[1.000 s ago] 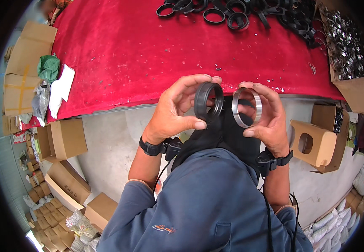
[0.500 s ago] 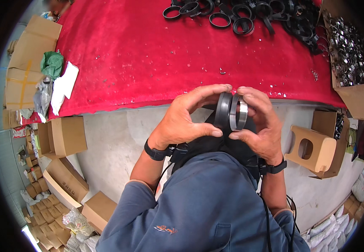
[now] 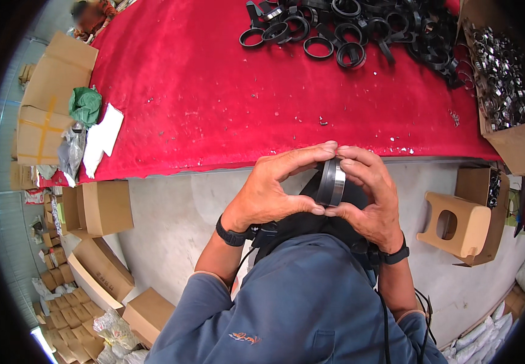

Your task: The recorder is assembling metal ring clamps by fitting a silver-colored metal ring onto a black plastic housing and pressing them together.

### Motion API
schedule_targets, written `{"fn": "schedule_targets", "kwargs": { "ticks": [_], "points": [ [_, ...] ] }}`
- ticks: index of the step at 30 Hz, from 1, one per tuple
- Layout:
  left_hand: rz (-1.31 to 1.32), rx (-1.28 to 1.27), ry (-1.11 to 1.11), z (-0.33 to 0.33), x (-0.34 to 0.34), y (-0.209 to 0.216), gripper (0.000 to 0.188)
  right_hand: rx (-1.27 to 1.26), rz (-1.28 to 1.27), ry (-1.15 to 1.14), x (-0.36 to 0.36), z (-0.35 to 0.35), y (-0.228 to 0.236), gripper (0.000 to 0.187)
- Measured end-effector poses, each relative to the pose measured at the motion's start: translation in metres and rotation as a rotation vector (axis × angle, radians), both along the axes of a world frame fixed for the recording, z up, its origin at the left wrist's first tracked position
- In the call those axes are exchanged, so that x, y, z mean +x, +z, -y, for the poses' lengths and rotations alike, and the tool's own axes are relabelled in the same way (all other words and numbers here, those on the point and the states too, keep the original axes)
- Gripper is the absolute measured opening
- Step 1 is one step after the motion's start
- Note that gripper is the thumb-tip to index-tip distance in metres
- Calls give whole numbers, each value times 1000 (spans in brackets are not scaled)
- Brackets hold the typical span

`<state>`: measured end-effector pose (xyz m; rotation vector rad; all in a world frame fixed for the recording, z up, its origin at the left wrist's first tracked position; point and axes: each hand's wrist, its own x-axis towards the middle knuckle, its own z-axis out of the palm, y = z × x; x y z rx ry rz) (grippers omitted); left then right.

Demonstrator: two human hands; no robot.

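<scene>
Between both hands, above my lap, a black ring and a silver metal band stand on edge, face against face. My left hand curls round the black ring from the left, its fingertips at the top and the thumb at the bottom. From the right, my right hand grips the metal band the same way, fingers above and thumb below. The fingertips of the two hands nearly meet. How far the band sits over the black ring cannot be made out.
Beyond my hands lies a red cloth-covered table. A heap of black rings fills its far right. At right, a carton of metal bands stands beside it; a brown plastic stool is below. Cartons line the left. A person is far left.
The black ring and the metal band, apart at an angle before, have come together face to face. My hands have closed in on each other. The head view has shifted slightly.
</scene>
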<state>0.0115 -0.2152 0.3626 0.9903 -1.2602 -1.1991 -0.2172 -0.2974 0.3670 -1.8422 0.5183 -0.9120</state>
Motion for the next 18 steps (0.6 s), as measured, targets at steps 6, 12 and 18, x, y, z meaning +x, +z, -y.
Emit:
{"fn": "schedule_targets", "kwargs": {
  "ticks": [6,12,18],
  "points": [
    [-151,70,-15,3,-1,1,92,-222,-21,-51,8,-1,8,80],
    [-305,44,-20,9,3,-3,93,-280,-15,-84,23,2,17,75],
    [297,-109,384,13,-23,8,63,-244,-103,-367,35,3,14,72]
  ]
}}
